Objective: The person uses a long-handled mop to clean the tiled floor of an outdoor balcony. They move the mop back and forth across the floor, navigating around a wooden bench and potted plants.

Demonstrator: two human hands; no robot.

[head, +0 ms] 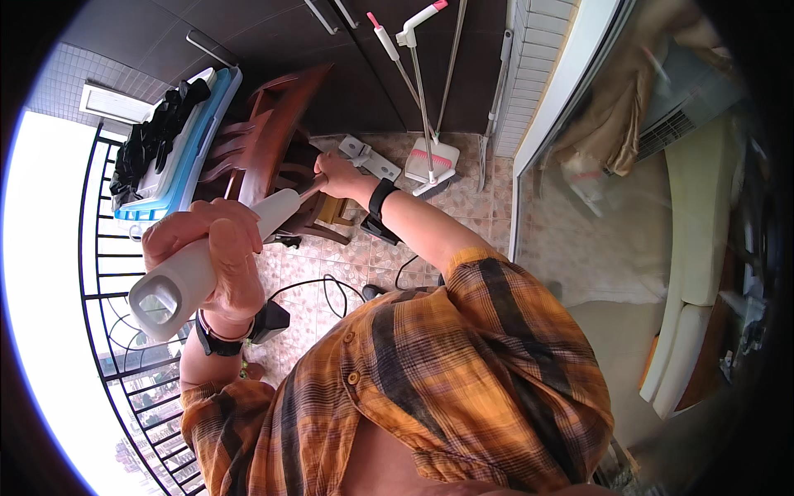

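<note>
My left hand (214,257) is wrapped around the thick white plastic grip of a long-handled tool (276,214); the grip's end, with a hanging hole, points towards the camera. Further along, my right hand (338,177) closes on the thin pole just past the grip. The tool's far end is hidden, so its kind cannot be told. Beyond my hands stands a reddish-brown wooden chair (263,149), partly covered by them. Near my right hand, a flat white and grey piece (372,160) lies on the floor; whether it joins the pole is unclear.
A white dustpan (443,156) and brushes with long poles lean against dark cabinets (372,68). Blue and white plastic tubs (211,118) with black cloth stand left, beside a black railing (105,295). A black cable (329,279) crosses the tiled floor; a glass door (589,248) is at right.
</note>
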